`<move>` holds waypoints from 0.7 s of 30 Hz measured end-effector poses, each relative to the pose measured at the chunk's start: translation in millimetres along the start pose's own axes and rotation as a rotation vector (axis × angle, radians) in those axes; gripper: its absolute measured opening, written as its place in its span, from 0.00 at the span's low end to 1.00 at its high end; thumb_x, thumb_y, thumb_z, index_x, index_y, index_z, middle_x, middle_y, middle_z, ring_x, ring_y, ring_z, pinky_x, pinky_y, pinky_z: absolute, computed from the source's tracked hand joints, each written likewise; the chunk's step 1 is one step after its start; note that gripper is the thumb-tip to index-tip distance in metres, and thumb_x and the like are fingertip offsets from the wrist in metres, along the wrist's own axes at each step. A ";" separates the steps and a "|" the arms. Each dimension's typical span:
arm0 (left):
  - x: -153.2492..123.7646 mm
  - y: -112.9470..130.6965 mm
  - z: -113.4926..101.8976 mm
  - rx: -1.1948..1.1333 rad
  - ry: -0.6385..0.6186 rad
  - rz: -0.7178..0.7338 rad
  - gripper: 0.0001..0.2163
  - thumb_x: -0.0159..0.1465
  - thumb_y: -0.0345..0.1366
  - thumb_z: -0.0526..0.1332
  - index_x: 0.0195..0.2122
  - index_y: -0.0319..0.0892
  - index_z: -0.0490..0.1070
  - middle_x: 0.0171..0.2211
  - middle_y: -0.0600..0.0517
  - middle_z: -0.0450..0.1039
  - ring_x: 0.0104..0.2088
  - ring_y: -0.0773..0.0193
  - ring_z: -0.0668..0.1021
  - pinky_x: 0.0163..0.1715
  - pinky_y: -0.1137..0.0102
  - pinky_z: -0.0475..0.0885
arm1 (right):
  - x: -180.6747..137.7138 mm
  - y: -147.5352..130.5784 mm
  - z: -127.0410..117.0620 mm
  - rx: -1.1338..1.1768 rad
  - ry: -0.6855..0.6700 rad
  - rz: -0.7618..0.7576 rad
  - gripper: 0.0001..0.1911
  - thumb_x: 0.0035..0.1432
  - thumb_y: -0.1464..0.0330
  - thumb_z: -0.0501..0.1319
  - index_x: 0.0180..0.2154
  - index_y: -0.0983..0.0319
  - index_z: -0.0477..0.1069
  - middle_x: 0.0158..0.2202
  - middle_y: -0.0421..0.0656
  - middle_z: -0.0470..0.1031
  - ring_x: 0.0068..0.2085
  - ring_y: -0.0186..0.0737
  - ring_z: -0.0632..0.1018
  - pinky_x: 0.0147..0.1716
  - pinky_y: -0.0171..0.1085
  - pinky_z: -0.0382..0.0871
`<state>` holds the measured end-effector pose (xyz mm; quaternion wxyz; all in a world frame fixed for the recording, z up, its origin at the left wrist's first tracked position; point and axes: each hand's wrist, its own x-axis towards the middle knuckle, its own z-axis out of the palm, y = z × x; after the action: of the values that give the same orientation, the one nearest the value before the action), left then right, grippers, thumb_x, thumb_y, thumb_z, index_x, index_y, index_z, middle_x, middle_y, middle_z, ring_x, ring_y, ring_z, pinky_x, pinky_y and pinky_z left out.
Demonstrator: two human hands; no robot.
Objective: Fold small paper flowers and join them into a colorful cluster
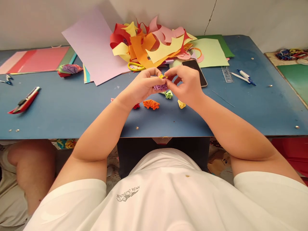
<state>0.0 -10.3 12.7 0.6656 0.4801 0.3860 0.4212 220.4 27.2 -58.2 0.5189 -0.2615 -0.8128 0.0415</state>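
Observation:
Between my two hands, above the blue table, is a small folded paper piece [160, 87], purple with curled edges and a yellow part on top. My left hand [146, 84] is closed around it from the left, thumb laid across. On its right edge the fingers of my right hand [185, 81] pinch at the yellow and purple paper. Just below lie similar curled paper pieces: an orange one [151, 104], a green one [168, 94], a pale yellow one [181, 104] and a red one [136, 106], partly hidden by my left wrist.
Behind my hands sit a heap of paper scraps [141, 45], yellow-handled scissors [136, 66] and a dark phone [196, 70]. A red utility knife [25, 101] lies left, near a multicoloured paper roll [69, 70]. Pens [244, 77] lie right. Another person's leg [33, 170] shows lower left.

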 end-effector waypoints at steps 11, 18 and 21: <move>-0.8 -3.5 4.8 0.068 0.073 0.042 0.12 0.67 0.24 0.73 0.39 0.46 0.73 0.36 0.56 0.75 0.42 0.64 0.87 0.52 0.66 0.89 | -3.2 3.0 -2.4 -0.046 -0.125 -0.012 0.21 0.94 0.53 0.56 0.61 0.52 0.87 0.51 0.48 0.95 0.48 0.50 0.94 0.51 0.51 0.94; -0.8 -2.6 5.2 0.025 0.058 0.026 0.10 0.70 0.25 0.71 0.37 0.46 0.73 0.34 0.56 0.72 0.39 0.63 0.86 0.56 0.60 0.91 | 2.0 3.3 -6.2 -0.026 -0.117 -0.020 0.18 0.92 0.58 0.58 0.56 0.50 0.88 0.51 0.45 0.95 0.47 0.48 0.93 0.50 0.49 0.93; -0.2 -3.6 4.7 0.046 0.050 0.015 0.11 0.70 0.25 0.72 0.36 0.45 0.73 0.33 0.56 0.72 0.37 0.65 0.84 0.55 0.59 0.91 | 1.2 6.2 -5.5 0.000 -0.103 -0.072 0.16 0.89 0.62 0.60 0.55 0.52 0.88 0.50 0.45 0.95 0.46 0.46 0.93 0.51 0.49 0.92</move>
<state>4.9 -12.7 10.4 0.6414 0.4876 0.4084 0.4290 227.1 31.9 -56.8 0.4776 -0.2296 -0.8473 0.0360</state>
